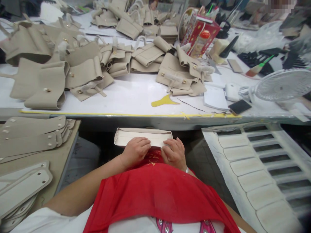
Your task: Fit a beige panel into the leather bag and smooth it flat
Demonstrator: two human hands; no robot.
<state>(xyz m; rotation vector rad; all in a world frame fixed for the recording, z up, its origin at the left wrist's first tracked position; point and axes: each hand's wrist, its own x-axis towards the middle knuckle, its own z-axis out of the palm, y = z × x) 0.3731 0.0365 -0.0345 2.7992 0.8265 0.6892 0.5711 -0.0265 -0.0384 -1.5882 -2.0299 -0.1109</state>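
A beige folded leather strip (143, 136) lies across my lap on a red apron (155, 194), just below the table's front edge. My left hand (134, 151) rests on the strip's near edge with its fingers curled and pressing down. My right hand (173, 152) pinches the strip's right part between bent fingers. Both hands grip the same piece, a hand's width apart.
The white table (136, 94) holds heaps of beige bag parts (80, 64), a yellow template (164, 101), a phone (240, 106), a white fan (283, 84) and a red box (200, 35). Stacked beige strips (31, 132) lie left; a slotted rack with pieces (255, 168) stands right.
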